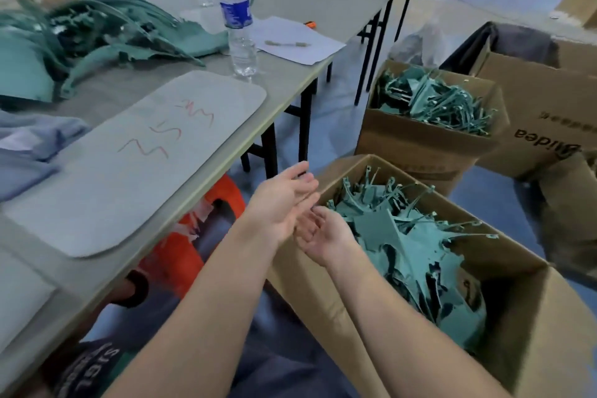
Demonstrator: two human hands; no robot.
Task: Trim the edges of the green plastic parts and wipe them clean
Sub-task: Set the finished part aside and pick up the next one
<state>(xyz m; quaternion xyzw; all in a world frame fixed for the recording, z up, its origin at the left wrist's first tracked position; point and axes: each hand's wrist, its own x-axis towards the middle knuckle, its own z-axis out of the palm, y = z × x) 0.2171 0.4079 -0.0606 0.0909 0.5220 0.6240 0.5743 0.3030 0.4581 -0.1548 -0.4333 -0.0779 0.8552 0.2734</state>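
Over the near rim of a cardboard box (533, 307) beside the desk (290, 81), both hands hover close together with palms turned up: the left hand (284, 203) a little higher, the right hand (323, 233) just beneath and beside it. The fingers (298, 171) of both are loose and spread, and I can see nothing held in either, though the picture is soft there. The box is heaped with green plastic pieces (403, 236), thin sheets and spindly runners lying tangled; a second box (420, 139) further off holds more of the same. Whether these are offcuts or parts waiting to be trimmed, I cannot tell. A heap of green plastic parts (80, 32), long curved strips with ragged edges, lies on the far left of the desk, well apart from the hands, beyond a grey mat (145, 171) marked with red scribbles. A water bottle (239, 26) stands upright near that heap, and a bluish cloth (32, 145) lies beside the mat, likely the wiper. The parts look light, thin and springy, so they should flex rather than break, but they will snag on one another when lifted. The sensible hold is on the broad smooth body of a strip, away from the frilled flash, which may be sharp.
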